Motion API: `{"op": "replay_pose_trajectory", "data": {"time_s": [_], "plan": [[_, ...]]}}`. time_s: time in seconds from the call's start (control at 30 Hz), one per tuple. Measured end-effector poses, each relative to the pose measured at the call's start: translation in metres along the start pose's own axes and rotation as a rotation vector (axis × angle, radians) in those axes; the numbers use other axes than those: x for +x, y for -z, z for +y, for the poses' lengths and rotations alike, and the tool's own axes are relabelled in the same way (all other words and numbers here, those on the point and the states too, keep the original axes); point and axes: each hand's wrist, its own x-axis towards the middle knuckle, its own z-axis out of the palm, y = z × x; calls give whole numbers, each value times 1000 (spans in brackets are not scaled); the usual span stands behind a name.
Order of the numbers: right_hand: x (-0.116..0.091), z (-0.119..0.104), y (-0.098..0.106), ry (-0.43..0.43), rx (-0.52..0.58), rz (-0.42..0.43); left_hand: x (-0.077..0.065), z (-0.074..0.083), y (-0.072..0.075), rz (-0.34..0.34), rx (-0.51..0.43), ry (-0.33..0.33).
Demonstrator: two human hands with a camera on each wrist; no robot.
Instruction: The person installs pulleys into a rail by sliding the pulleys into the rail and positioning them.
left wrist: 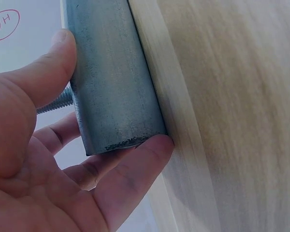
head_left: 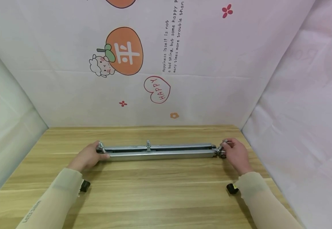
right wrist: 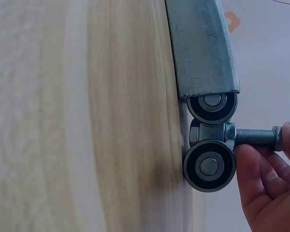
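A long grey metal channel track [head_left: 160, 155] lies across the wooden table, its slot facing up. My left hand [head_left: 87, 156] holds its left end, thumb on the near wall and fingers round the cut end. Beside that hand a threaded bolt [head_left: 101, 146] sticks up from the slot; a second bolt [head_left: 148, 145] rises near the middle. At the right end, my right hand [head_left: 237, 154] pinches the bolt of a roller trolley [right wrist: 209, 166]. One pair of its wheels sits at the channel mouth, partly inside, while the other wheel is outside.
The wooden table [head_left: 160, 197] ends at a printed cloth wall [head_left: 206, 79] behind the track. Pale cloth also hangs on the left and right sides. Small black devices [head_left: 232, 189] show at both sleeve cuffs.
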Motion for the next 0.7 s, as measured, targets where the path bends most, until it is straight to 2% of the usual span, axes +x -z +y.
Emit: {"op": "replay_pose_trajectory", "data": {"time_s": [0.37, 0.7], "plan": [[-2, -11, -1, 87, -147, -37, -2, 2, 1, 1, 6, 1], [0, -25, -9, 112, -99, -162, -2, 2, 1, 0, 11, 0]]}}
